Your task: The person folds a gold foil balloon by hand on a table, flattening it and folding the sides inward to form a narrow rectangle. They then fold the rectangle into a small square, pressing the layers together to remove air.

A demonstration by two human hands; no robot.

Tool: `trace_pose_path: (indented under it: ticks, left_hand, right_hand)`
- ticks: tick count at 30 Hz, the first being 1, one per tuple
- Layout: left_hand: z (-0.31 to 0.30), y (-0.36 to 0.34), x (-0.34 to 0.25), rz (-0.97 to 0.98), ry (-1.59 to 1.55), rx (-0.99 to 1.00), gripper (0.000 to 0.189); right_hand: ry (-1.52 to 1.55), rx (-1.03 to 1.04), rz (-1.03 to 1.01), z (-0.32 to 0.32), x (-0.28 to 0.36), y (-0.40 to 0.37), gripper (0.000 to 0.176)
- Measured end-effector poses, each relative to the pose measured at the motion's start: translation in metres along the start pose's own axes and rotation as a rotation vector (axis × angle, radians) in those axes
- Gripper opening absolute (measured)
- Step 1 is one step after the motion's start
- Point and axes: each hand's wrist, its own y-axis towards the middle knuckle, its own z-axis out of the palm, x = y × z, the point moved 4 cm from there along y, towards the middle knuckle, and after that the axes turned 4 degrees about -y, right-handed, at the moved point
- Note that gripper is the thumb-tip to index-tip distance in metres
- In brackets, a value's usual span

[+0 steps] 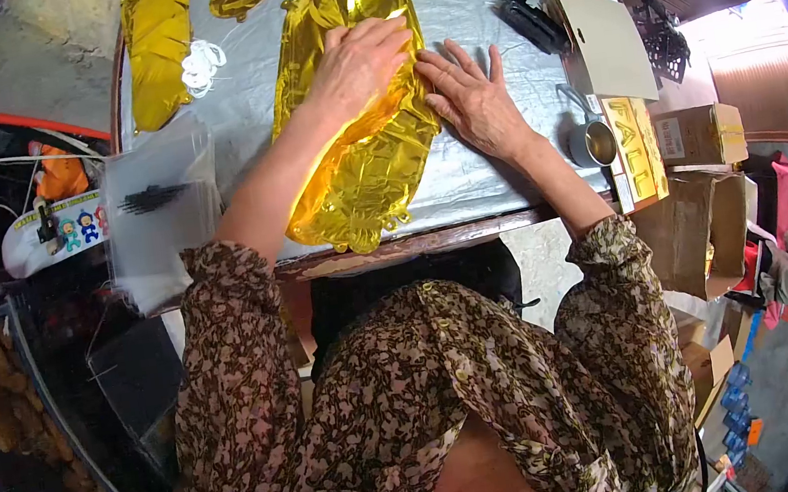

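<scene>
A flat gold foil balloon (360, 167) lies lengthwise on the table covered with a grey sheet (473, 10). My left hand (362, 61) presses palm down on the balloon's upper part, fingers together. My right hand (472, 99) lies flat just right of it, fingers spread, its fingertips touching the balloon's right edge. Neither hand grips anything. The balloon's lower end hangs slightly over the table's front edge.
More gold foil balloons (158, 49) lie at the table's far left and far edge, beside a coil of white string (202, 65). A clear plastic bag (157, 201) sits at the left. At the right are a metal cup (593, 143), a black tool (534, 22) and cardboard boxes (605, 43).
</scene>
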Motion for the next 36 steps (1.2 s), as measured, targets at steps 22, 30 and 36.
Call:
trace_pose_path:
  ticks: [22, 30, 36]
  left_hand:
    - [0.019, 0.053, 0.048, 0.069, 0.036, 0.07, 0.036]
    - [0.022, 0.067, 0.06, 0.054, 0.049, 0.055, 0.034]
    - [0.007, 0.051, 0.052, 0.08, -0.1, -0.053, 0.033]
  right_hand:
    - [0.099, 0.011, -0.028, -0.003, 0.004, 0.001, 0.046]
    - [0.131, 0.007, -0.072, -0.004, 0.004, 0.002, 0.046]
    - [0.104, 0.0, -0.069, -0.003, 0.004, 0.001, 0.046]
